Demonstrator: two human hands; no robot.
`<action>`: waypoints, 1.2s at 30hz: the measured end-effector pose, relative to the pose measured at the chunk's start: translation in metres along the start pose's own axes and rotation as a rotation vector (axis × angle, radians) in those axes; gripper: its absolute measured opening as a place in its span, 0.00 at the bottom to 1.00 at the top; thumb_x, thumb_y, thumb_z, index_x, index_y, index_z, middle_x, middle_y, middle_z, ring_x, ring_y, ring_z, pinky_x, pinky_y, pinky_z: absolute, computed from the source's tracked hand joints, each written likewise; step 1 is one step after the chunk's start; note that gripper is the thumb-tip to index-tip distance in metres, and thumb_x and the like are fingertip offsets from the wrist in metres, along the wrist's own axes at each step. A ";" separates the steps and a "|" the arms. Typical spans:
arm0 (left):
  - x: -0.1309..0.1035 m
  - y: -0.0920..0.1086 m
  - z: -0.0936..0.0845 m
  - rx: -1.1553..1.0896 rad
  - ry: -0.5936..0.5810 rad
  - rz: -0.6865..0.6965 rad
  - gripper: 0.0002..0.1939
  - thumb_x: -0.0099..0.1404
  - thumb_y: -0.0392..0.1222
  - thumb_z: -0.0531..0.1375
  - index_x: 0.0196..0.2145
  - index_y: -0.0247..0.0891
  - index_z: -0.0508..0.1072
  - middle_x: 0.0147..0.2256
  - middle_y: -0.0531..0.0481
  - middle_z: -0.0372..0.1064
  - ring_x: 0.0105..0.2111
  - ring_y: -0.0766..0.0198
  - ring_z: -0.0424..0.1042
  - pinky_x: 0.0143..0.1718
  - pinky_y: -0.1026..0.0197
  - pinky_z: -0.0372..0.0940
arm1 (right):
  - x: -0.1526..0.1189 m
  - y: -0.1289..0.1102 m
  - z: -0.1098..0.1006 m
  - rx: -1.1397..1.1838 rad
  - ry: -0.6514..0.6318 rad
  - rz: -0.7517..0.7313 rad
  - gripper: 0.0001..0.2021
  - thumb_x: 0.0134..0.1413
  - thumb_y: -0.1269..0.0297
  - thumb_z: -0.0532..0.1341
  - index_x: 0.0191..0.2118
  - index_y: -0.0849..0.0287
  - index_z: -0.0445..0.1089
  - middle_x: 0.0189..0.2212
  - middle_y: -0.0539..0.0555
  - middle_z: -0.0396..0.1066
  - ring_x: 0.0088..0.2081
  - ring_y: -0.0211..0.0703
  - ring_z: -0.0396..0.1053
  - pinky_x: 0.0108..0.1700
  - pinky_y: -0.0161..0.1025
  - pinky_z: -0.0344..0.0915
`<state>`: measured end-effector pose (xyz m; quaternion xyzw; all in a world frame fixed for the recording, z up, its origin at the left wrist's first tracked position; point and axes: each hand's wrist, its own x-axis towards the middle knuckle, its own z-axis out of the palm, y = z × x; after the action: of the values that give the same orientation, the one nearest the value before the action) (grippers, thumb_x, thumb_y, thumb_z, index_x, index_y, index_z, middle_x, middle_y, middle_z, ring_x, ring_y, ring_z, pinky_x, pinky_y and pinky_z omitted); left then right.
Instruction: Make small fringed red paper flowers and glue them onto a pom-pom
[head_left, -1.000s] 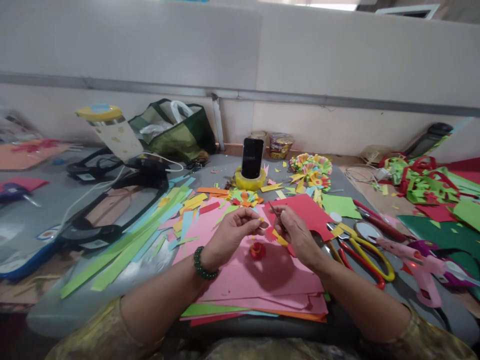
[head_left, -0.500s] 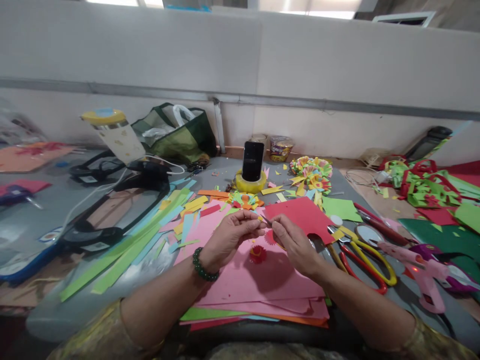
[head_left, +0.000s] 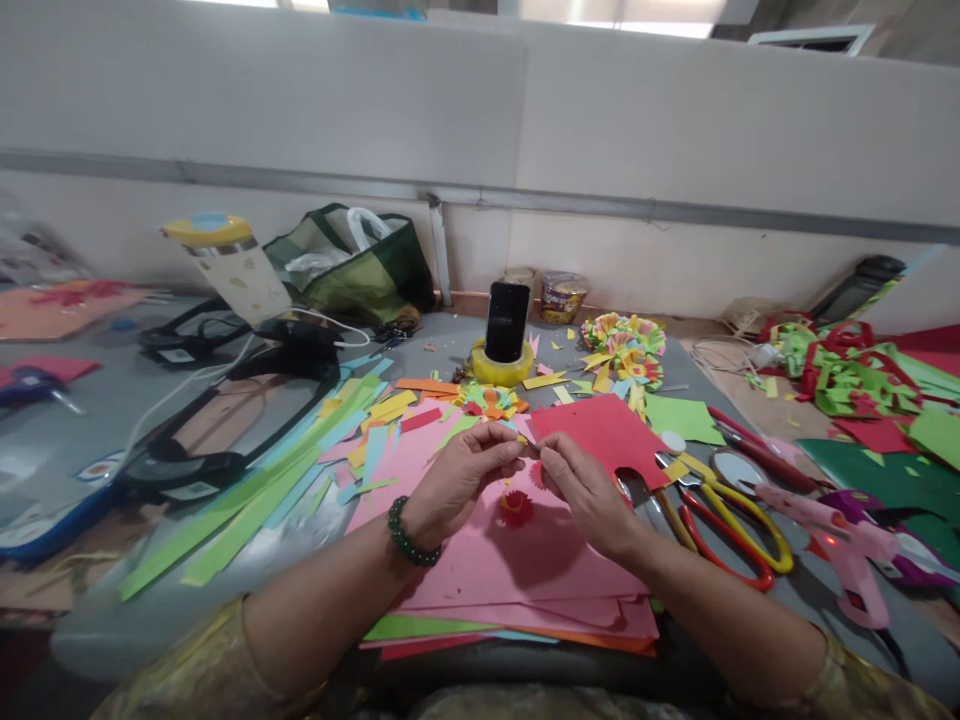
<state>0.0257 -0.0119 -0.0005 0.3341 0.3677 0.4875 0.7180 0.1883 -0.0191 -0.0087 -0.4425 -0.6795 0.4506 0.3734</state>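
Note:
My left hand [head_left: 474, 470], with a green bead bracelet at its wrist, pinches a small yellow paper piece [head_left: 522, 438] that mostly hides behind the fingertips. Facing it, my right hand [head_left: 585, 488] is closed on a thin dark pointed tool [head_left: 532, 447]; only its tip shows, touching or almost touching the yellow piece. Under both hands lies a stack of pink paper [head_left: 517, 575]. On it rests a fringed red paper flower [head_left: 516, 508] with a yellow centre. Another fringed pinkish-red paper piece [head_left: 537, 474] is partly covered by my right hand.
A phone [head_left: 506, 322] stands in a yellow tape roll [head_left: 501, 372] ahead. Red paper [head_left: 600, 432], scissors [head_left: 739, 520] and a pink glue gun [head_left: 847, 545] lie to the right. Green paper strips [head_left: 247, 500] and a black strap frame [head_left: 225, 440] are on the left.
The tool in my right hand has tipped lower, and its tip sits closer to the yellow piece. Both hands stay almost in place over the pink paper.

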 end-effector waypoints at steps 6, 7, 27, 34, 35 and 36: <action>0.001 0.000 0.001 -0.013 0.004 -0.010 0.16 0.41 0.44 0.75 0.23 0.34 0.75 0.24 0.53 0.73 0.25 0.72 0.69 0.31 0.69 0.64 | -0.001 -0.001 0.000 -0.003 0.004 0.015 0.18 0.62 0.46 0.48 0.30 0.54 0.56 0.23 0.46 0.54 0.26 0.38 0.53 0.26 0.36 0.52; 0.000 0.000 0.001 -0.014 0.003 -0.008 0.16 0.41 0.44 0.76 0.23 0.34 0.75 0.24 0.53 0.73 0.26 0.71 0.69 0.31 0.69 0.65 | -0.001 -0.001 0.000 -0.005 0.005 0.015 0.17 0.62 0.47 0.48 0.30 0.54 0.56 0.23 0.46 0.53 0.26 0.38 0.53 0.26 0.36 0.53; -0.002 0.004 0.003 0.021 -0.012 -0.001 0.14 0.41 0.42 0.74 0.23 0.34 0.75 0.24 0.52 0.74 0.26 0.70 0.69 0.31 0.67 0.64 | -0.002 -0.006 -0.004 -0.233 0.028 -0.056 0.13 0.62 0.54 0.45 0.29 0.54 0.55 0.24 0.47 0.60 0.26 0.38 0.58 0.29 0.37 0.56; -0.003 0.008 0.003 0.058 -0.002 -0.010 0.12 0.41 0.40 0.73 0.22 0.33 0.76 0.22 0.52 0.73 0.24 0.71 0.67 0.29 0.67 0.61 | -0.002 -0.007 -0.006 -0.284 0.022 -0.063 0.13 0.63 0.55 0.45 0.31 0.54 0.57 0.25 0.48 0.63 0.26 0.39 0.61 0.30 0.37 0.58; -0.003 0.008 0.003 0.066 -0.001 -0.010 0.12 0.41 0.40 0.73 0.21 0.33 0.76 0.22 0.52 0.73 0.24 0.71 0.67 0.29 0.67 0.61 | -0.002 -0.007 -0.006 -0.292 0.021 -0.062 0.13 0.63 0.55 0.45 0.31 0.54 0.57 0.25 0.48 0.63 0.26 0.39 0.61 0.30 0.37 0.58; -0.003 0.009 0.003 0.075 0.001 -0.011 0.11 0.41 0.40 0.73 0.21 0.33 0.76 0.22 0.52 0.73 0.24 0.71 0.67 0.29 0.67 0.61 | -0.002 -0.007 -0.007 -0.300 0.020 -0.061 0.13 0.63 0.55 0.45 0.31 0.54 0.57 0.25 0.48 0.64 0.26 0.39 0.61 0.30 0.37 0.58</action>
<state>0.0240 -0.0125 0.0089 0.3585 0.3877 0.4695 0.7076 0.1931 -0.0206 -0.0004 -0.4768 -0.7486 0.3281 0.3234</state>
